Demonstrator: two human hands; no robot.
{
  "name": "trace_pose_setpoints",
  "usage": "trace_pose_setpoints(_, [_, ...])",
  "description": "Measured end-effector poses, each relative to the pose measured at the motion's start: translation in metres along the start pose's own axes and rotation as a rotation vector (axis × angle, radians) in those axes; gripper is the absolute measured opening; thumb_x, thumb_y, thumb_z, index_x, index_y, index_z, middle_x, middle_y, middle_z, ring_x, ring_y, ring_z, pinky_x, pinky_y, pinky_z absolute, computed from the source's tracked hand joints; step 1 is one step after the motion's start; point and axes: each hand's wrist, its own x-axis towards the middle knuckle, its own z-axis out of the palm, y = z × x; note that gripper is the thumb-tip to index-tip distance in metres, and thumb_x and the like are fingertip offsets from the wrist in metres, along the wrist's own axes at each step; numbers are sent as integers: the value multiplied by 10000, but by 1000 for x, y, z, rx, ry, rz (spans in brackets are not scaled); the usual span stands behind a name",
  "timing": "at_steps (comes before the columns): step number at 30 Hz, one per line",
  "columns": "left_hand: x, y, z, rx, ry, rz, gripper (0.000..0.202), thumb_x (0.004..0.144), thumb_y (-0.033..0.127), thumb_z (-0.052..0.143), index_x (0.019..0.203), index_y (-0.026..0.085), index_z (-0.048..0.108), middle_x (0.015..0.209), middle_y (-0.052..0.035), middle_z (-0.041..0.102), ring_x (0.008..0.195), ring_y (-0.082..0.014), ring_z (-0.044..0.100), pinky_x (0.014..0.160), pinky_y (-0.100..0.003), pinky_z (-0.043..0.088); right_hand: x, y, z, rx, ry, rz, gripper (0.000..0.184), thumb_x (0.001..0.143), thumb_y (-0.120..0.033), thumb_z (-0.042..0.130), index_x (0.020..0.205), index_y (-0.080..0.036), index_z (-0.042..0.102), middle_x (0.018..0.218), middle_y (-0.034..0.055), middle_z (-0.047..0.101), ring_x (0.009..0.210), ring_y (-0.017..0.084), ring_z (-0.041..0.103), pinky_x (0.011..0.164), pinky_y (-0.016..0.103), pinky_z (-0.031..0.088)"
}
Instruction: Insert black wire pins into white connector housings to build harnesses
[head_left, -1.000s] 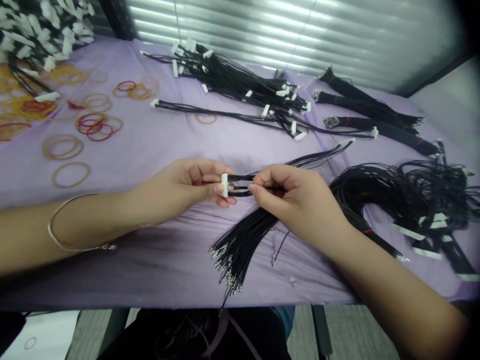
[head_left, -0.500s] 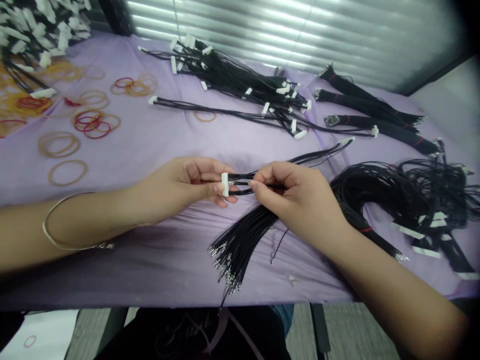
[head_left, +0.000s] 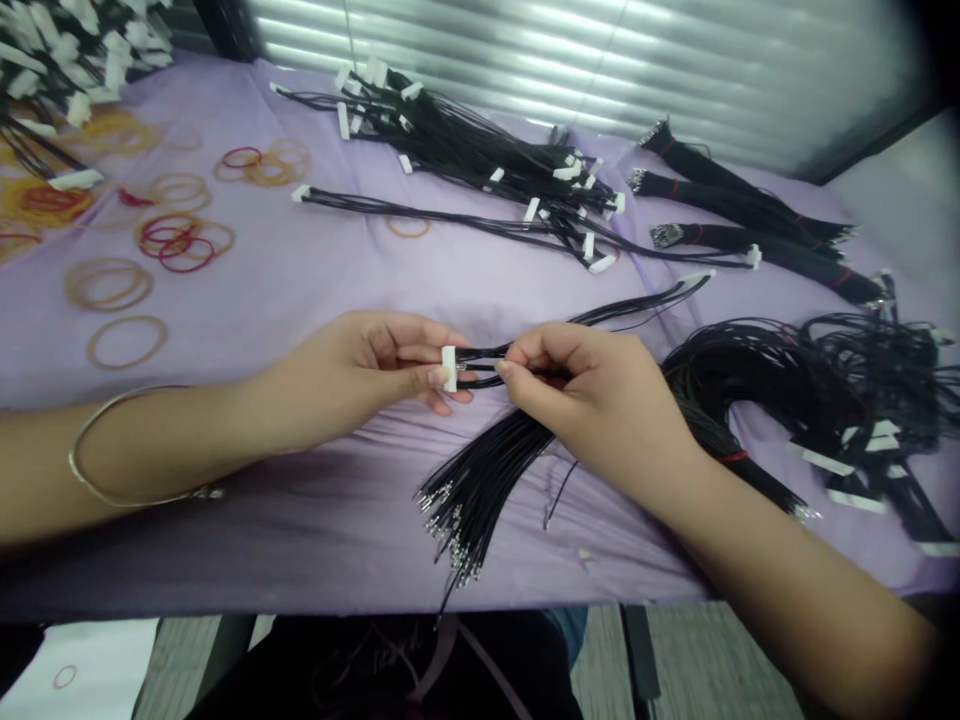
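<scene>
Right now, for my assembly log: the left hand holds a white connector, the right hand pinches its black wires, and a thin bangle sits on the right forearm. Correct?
No: the thin metal bangle is on the left forearm, not the right, as the head view shows. The left hand does hold the white connector, and the right hand pinches its black wires.

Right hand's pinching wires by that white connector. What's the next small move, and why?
Probably push the pinched black wire into the white connector: the right hand holds it just behind the connector, and the left hand steadies the connector.
</scene>
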Motion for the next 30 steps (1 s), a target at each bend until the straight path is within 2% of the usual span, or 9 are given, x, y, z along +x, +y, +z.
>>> trace_pose_setpoints(8, [0,2,1,18,8,-22,194,819,2,625,896,150,725,727,36,750,633,-52,701,658,-64,551,0,-2,0,-8,-1,36,104,757,-142,589,664,-150,634,512,-58,504,435,31,348,419,189,258])
trace_pose_setpoints(16, [-4,2,2,58,19,-13,127,811,103,680,918,166,708,754,17,747,662,-107,712,659,-152,587,-3,-2,-1,-14,-59,-33,114,765,-144,585,657,-163,615,531,-52,523,475,49,419,482,202,312])
trace_pose_setpoints(21, [-4,-1,1,88,12,-13,152,802,146,697,948,182,714,793,12,753,676,-115,710,687,-179,591,-2,0,2,-17,-33,-43,116,787,-151,581,681,-160,628,559,-42,548,490,56,423,487,208,307])
trace_pose_setpoints(25, [-4,-2,1,118,-3,-9,129,826,145,663,935,179,724,836,6,761,697,-109,716,707,-171,588,-2,3,5,-21,-31,-96,121,815,-151,577,715,-155,646,594,-38,574,514,55,435,506,199,315])
trace_pose_setpoints(30, [-3,0,4,73,1,-12,155,805,81,651,895,179,730,789,31,757,713,-99,721,722,-158,588,-3,4,11,-43,-16,-147,113,828,-155,582,748,-154,662,599,-41,572,526,56,436,529,193,321])
